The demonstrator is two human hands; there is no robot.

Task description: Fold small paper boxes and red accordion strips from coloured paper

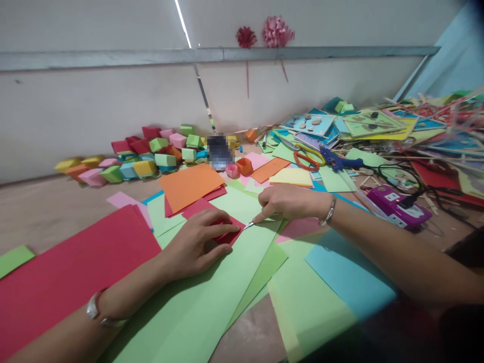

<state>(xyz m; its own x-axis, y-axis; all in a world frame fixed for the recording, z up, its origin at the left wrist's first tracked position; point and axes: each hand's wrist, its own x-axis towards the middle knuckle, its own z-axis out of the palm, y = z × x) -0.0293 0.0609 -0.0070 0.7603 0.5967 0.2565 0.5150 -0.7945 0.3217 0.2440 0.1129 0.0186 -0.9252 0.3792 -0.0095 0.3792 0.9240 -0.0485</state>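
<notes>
My left hand (198,239) lies with its fingers apart on a small piece of red paper (237,233), pressing it against a large light green sheet (212,297). A small metal blade (248,225) pokes out of my right hand (280,201), whose fingers are closed around it. The blade's tip touches or nearly touches the right edge of the red paper. Most of the tool is hidden in my fingers. Under and beyond my hands, orange paper (192,184) and more coloured sheets overlap.
A large red sheet (75,272) spreads at the left. Folded paper boxes (143,166) pile up by the wall. At the right are orange-handled scissors (305,161), a blue glue gun (338,160) and a purple power strip (397,204) with cables. A blue sheet (348,267) lies beneath my right forearm.
</notes>
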